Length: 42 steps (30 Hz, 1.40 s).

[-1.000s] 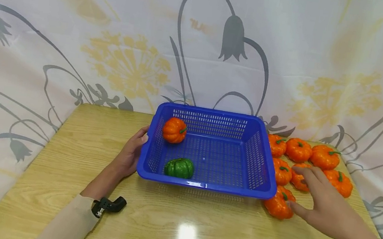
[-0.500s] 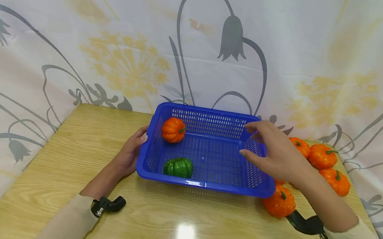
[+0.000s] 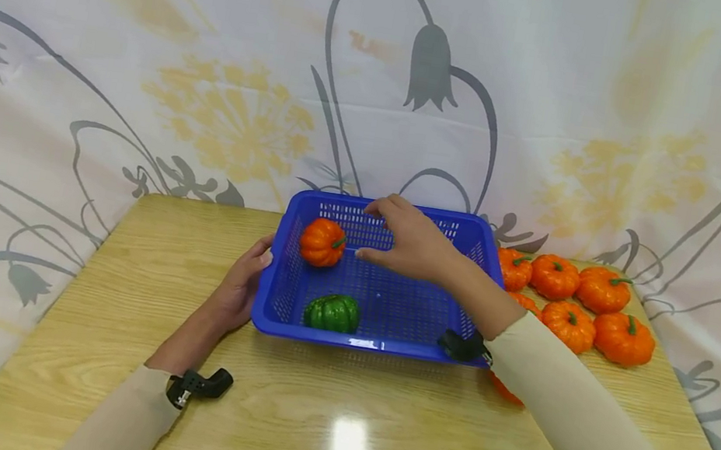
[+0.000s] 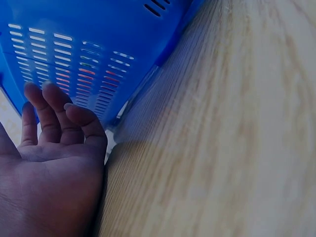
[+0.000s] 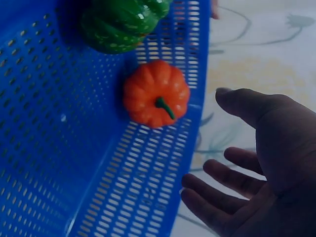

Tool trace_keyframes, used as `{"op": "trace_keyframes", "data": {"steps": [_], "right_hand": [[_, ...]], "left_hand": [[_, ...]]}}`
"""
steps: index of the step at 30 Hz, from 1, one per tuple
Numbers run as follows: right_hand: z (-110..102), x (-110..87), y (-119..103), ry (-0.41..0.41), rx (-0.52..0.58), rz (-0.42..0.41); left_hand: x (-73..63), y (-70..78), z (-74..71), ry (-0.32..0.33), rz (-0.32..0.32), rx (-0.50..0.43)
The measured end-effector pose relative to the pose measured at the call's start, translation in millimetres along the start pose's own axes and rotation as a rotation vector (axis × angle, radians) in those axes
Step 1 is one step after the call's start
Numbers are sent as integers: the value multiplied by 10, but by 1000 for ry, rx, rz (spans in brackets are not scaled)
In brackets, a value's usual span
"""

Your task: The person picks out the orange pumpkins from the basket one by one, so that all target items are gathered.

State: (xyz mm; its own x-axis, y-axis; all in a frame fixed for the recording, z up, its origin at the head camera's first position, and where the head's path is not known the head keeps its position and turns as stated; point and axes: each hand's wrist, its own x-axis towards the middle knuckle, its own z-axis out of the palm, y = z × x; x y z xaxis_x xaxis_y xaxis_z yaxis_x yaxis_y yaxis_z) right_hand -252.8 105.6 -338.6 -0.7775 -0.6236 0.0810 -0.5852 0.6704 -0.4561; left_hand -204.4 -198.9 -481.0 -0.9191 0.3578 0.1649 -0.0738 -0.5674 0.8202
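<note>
A blue plastic basket (image 3: 315, 334) with slotted walls stands on the table. Inside, at its left end, an orange pumpkin (image 3: 322, 243) sits near the back and a green pumpkin (image 3: 332, 313) lies near the front. My left hand (image 3: 241, 285) holds the basket's left side, thumb at the rim and fingers against the outer wall; in the left wrist view the fingertips meet the slotted wall. Above the basket, my right hand (image 3: 414, 245) is spread with nothing between thumb and fingers, just right of the orange pumpkin. The right wrist view also shows that hand (image 5: 247, 192) holding nothing.
Several orange pumpkins (image 3: 624, 339) stand in a cluster on the table right of the basket, some partly hidden by the right arm. A patterned cloth (image 3: 223, 109) hangs behind the wooden table (image 3: 273, 416).
My right hand has moved left from over the pumpkin cluster to above the basket, still holding nothing. The left hand and the two pumpkins in the basket have stayed in place.
</note>
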Motion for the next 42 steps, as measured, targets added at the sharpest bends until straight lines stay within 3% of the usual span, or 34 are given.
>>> {"op": "trace_keyframes", "data": {"steps": [9,19,30,42], "right_hand": [[285,384,-51,-118,-99,-13],[462,663,-180,-226,-136,50],[619,803,-298,-198,-210,71],[568,776,-241,-166,-154,97]], "left_hand": [[4,-6,-3,-22,12,-4],[-4,-19,-38,-40,11,-26],[4,0,-26,-31,-6,5],[5,-8,-29,-26,-2,-17]]}}
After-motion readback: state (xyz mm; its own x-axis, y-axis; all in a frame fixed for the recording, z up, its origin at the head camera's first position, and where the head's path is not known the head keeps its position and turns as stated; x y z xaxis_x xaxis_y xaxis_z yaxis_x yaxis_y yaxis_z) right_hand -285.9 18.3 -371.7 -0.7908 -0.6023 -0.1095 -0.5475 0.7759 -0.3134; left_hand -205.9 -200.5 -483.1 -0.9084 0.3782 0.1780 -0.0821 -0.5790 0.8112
